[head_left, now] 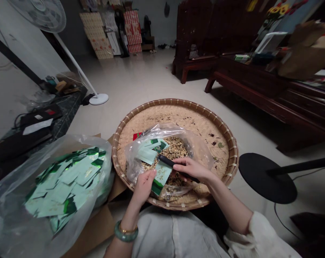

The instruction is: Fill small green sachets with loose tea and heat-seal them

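Reaching forward, left fingers (pixel 151 174) pinch a green packet (pixel 161 177), right fingers (pixel 187 166) clench a black handle (pixel 165 161).

The left hand (pixel 143 188) pinches a pale green foil-edged paper packet (pixel 161 177), while the right hand (pixel 190 169) grips a slim black-handled tool (pixel 166 161) just above it. Beneath both hands, a clear plastic bag (pixel 200 150) of dried golden flakes (pixel 174 148) lies in a round woven bamboo tray (pixel 175 102). Left of the left hand, a clear plastic sack (pixel 17 200) holds more green foil packets (pixel 68 186).
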`<action>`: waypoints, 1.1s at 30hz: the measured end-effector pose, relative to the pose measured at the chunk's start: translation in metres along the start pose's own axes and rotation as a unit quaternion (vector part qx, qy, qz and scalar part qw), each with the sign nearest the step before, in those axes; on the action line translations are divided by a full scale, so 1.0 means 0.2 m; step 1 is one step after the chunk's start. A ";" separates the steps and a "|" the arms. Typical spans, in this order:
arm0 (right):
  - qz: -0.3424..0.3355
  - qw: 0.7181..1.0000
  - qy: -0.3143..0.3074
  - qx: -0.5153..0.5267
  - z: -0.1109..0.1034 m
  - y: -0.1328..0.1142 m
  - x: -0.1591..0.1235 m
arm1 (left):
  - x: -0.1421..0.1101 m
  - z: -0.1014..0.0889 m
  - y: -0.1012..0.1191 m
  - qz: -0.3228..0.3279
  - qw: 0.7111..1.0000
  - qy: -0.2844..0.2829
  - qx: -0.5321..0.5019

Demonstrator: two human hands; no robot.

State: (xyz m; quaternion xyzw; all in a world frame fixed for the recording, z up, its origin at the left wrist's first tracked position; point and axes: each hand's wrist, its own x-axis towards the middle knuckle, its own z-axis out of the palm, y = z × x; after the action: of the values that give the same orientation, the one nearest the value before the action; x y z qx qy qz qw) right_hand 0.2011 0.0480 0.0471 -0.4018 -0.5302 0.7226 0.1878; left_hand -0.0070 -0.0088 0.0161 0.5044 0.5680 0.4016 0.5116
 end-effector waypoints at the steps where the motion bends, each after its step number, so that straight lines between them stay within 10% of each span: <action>1: 0.000 1.000 0.000 -0.001 0.00 0.01 0.00 | 0.00 0.00 0.00 0.002 1.000 0.004 0.005; 9: -0.027 0.991 0.131 -0.028 -0.07 0.04 -0.01 | 0.01 -0.06 -0.03 0.005 0.998 0.056 0.021; 16: -0.075 0.970 0.112 -0.202 0.02 0.00 0.00 | 0.00 0.00 0.01 0.014 0.998 0.012 0.066; 24: -0.045 0.984 0.130 -0.108 0.00 0.02 0.03 | 0.01 -0.04 0.00 0.006 0.997 0.047 0.057; 33: -0.093 0.864 0.196 -0.454 -0.08 0.14 0.06 | 0.00 -0.07 -0.05 -0.010 0.997 0.078 -0.024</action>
State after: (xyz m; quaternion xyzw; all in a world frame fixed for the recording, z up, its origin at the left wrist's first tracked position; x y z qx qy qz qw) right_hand 0.2111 0.0557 0.0154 -0.5245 -0.7870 0.2876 0.1510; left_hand -0.0218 -0.0090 0.0084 0.4537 0.6014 0.4479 0.4815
